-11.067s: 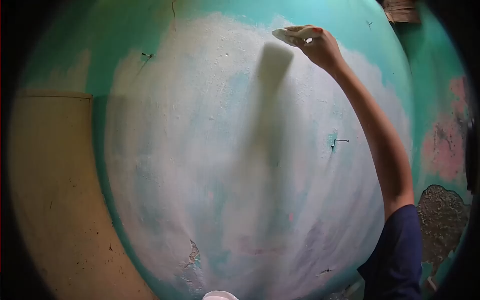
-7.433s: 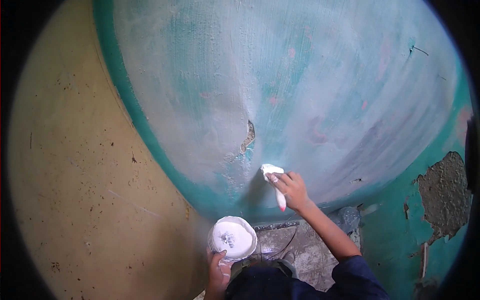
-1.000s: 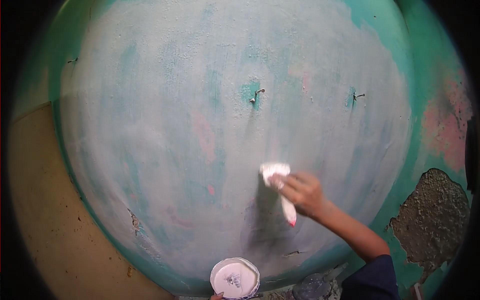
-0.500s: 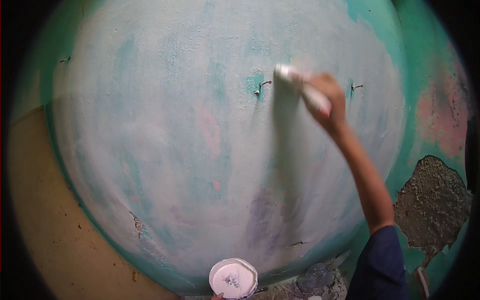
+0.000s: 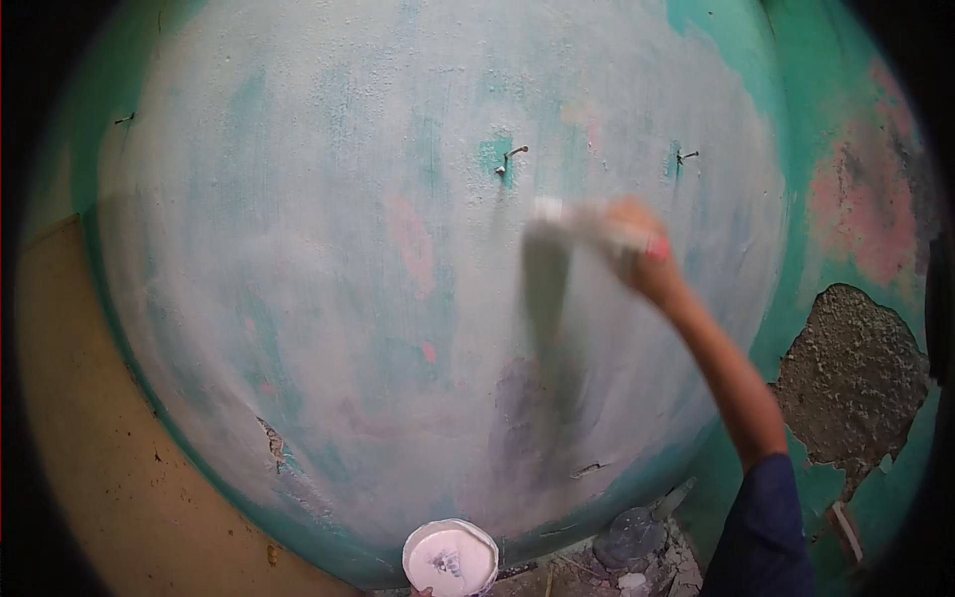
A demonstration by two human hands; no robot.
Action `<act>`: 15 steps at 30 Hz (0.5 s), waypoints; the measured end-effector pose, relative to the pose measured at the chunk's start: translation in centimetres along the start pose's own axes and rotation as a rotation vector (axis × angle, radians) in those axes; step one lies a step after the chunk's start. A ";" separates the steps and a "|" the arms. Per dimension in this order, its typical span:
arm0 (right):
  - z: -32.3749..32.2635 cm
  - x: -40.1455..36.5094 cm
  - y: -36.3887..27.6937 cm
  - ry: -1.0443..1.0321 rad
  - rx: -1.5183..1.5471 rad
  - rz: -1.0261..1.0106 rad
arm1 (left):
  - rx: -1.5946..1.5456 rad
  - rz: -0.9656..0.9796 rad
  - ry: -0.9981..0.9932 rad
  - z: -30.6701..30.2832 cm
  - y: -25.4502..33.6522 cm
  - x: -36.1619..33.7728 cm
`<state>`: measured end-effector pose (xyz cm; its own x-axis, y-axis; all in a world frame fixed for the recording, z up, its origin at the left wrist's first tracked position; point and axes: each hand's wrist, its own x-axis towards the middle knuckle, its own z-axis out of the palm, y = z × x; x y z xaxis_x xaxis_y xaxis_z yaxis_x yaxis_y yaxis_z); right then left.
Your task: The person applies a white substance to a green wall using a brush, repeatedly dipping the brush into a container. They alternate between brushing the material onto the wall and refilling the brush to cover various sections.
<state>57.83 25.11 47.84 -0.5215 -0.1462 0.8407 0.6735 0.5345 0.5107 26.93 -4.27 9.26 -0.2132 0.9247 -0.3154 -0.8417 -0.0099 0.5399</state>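
Observation:
My right hand is closed round the handle of a paintbrush, both smeared by motion. The pale bristles are against the wall, just below and right of the middle hook, and cast a dark shadow below. Streaky white paint covers much of the wall, with turquoise and pink showing through. At the bottom edge, a small bucket of white paint is held up by my left hand. Only a fingertip of that hand shows, at the near rim; the rest is out of frame.
Metal hooks stick out of the wall, a middle one and a right one. Crumbled plaster is exposed at right. A tan panel stands at left. A dusty round container and debris lie on the floor.
My right hand has moved the paintbrush down the wall, from beside the middle hook to below it. The view has shifted slightly, and the bucket appears a little further left.

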 end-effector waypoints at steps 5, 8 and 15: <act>-1.0 10.3 7.8 0.240 -0.155 0.063 | -0.061 -0.003 0.014 0.3 -0.4 -0.6; -0.1 8.1 6.3 0.141 -0.225 0.094 | -0.117 0.040 0.172 3.2 -1.3 -1.8; 0.5 -8.6 -6.7 -0.195 0.048 -0.097 | -0.260 -0.118 -0.106 -0.6 -5.6 1.2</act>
<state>57.51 23.17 37.12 -0.6771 -0.0380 0.7349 0.5918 0.5654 0.5745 31.04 -3.36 5.39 -0.0648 0.9596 -0.2738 -0.9593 0.0157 0.2820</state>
